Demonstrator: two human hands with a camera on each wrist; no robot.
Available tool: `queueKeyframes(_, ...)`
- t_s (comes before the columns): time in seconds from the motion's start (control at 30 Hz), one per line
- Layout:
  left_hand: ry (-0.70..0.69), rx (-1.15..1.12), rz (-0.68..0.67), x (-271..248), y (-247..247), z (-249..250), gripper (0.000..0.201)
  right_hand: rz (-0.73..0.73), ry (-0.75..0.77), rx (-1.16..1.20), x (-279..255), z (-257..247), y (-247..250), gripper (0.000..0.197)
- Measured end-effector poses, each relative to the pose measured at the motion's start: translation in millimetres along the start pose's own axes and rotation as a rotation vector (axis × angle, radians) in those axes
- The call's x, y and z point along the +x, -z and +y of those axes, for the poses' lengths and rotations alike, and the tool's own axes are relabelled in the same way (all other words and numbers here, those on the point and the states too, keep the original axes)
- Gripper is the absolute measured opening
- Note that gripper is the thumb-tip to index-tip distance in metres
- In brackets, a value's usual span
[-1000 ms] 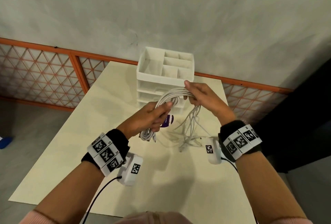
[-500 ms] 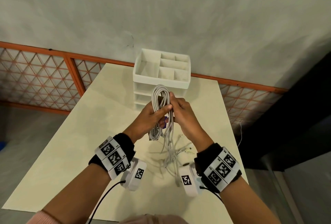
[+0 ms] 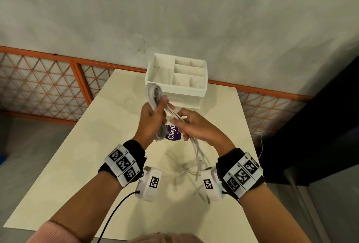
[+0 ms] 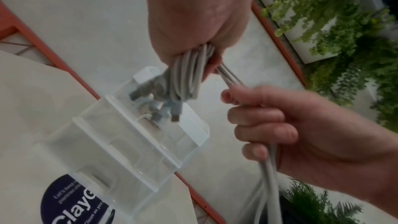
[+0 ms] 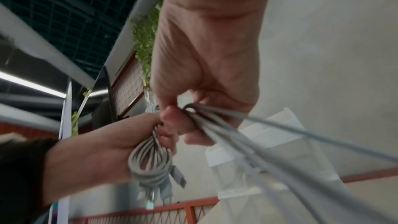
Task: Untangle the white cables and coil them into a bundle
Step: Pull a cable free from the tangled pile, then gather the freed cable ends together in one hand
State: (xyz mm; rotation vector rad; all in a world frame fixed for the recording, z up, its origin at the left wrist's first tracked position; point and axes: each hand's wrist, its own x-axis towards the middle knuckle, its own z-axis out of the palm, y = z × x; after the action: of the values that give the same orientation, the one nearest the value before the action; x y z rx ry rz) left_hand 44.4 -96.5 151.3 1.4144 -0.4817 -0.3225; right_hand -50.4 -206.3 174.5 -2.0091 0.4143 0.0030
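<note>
Above the near half of the table point(image 3: 81, 174), right hand point(image 3: 196, 128) was fisted round the loose white cable strands point(image 3: 197, 152), tails trailing down onto the tabletop. Just beyond and left, left hand point(image 3: 150, 121) clamped the coiled cable bundle point(image 3: 154, 95) upright, loops sticking out above the fist, plug ends hanging below. Behind both sat a white compartment organizer point(image 3: 175, 89) at the far edge.

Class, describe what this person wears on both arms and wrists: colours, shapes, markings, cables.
Each bare forearm ends in a black wristband wrapped by white blocks printed with black square tags. A white rounded camera pod with one more tag hangs under each wrist; a black cable trails from the left one. Pink sleeve cuffs show near the elbows.
</note>
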Motion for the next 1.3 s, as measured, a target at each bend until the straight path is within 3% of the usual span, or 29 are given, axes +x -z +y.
queueKeyframes(0.07,-0.019,-0.046,0.163,7.4,1.7,-4.1,0.037,0.046,0.097,-0.100,-0.8,4.3,-3.6,0.009)
queueKeyframes(0.17,-0.023,-0.078,0.338,12.5,0.7,-12.4,0.034,0.152,0.235,-0.090,-2.1,2.3,-16.0,0.016)
queueKeyframes(0.27,0.065,-0.172,0.377,17.6,0.7,-19.5,0.036,0.048,0.291,-0.070,-7.4,-0.9,-29.2,0.032)
queueKeyframes(0.43,0.265,-0.387,0.274,20.2,-0.1,-17.6,0.028,-0.161,0.223,-0.279,-8.7,19.0,-41.4,0.044)
queueKeyframes(0.53,0.315,-0.456,0.272,19.8,-0.8,-16.8,0.031,-0.252,0.160,-0.309,-11.8,26.1,-46.4,0.048)
queueKeyframes(0.73,0.345,-0.627,0.236,25.2,9.8,-13.3,0.033,-0.408,0.195,-0.055,-19.0,38.4,-19.5,0.050)
queueKeyframes(0.9,0.308,-0.638,0.134,32.6,29.8,-6.5,0.032,-0.199,0.077,0.103,-24.5,61.0,14.8,0.034)
queueKeyframes(1.07,0.286,-0.392,-0.066,18.3,14.9,-2.1,0.032,-0.058,0.140,0.023,-17.1,33.7,31.9,0.030)
queueKeyframes(1.2,0.272,-0.270,-0.223,9.7,3.8,2.6,0.042,-0.039,0.171,-0.053,-13.9,5.5,39.7,0.032)
queueKeyframes(1.3,0.282,-0.200,-0.305,4.5,-3.2,7.5,0.048,0.067,0.213,-0.111,-11.3,-7.1,38.3,0.025)
